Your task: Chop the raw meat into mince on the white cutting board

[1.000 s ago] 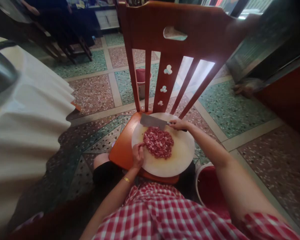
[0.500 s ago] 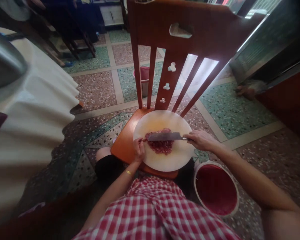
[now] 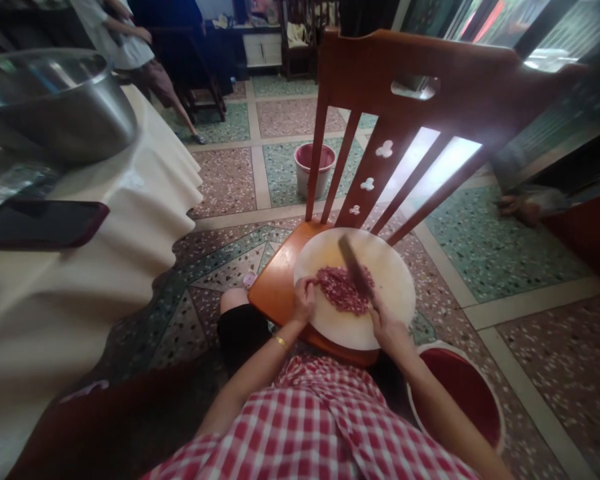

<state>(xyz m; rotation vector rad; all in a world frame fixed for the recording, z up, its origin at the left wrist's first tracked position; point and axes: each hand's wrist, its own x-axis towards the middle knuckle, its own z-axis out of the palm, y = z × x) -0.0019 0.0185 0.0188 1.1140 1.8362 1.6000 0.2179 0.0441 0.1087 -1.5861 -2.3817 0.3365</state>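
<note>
A heap of chopped red meat (image 3: pixel 337 290) lies on a round, pale cutting board (image 3: pixel 330 327), which rests on the seat of a wooden chair (image 3: pixel 275 283). My right hand (image 3: pixel 391 332) is wrapped round the handle of a cleaver (image 3: pixel 354 267). Its blade slants up and away to the left over the meat's right side, seen nearly edge-on and a bit blurred. At the board's left rim, my left hand (image 3: pixel 305 299) has its fingers pinched together on what looks like a piece of meat at the heap's edge.
The chair's slatted back (image 3: pixel 405 87) rises behind the board. A red-lined bucket (image 3: pixel 460 393) stands by my right side, another bucket (image 3: pixel 316 170) beyond the chair. On the left, a cloth-covered table (image 3: pixel 145 200) holds a steel basin (image 3: pixel 65 113) and a phone (image 3: pixel 45 223). A person (image 3: pixel 140 60) is farther back.
My right hand has come inward and nearer, turning the cleaver from lying level across the meat to pointing away. My left hand stays at the board's rim. The view has shifted left and up.
</note>
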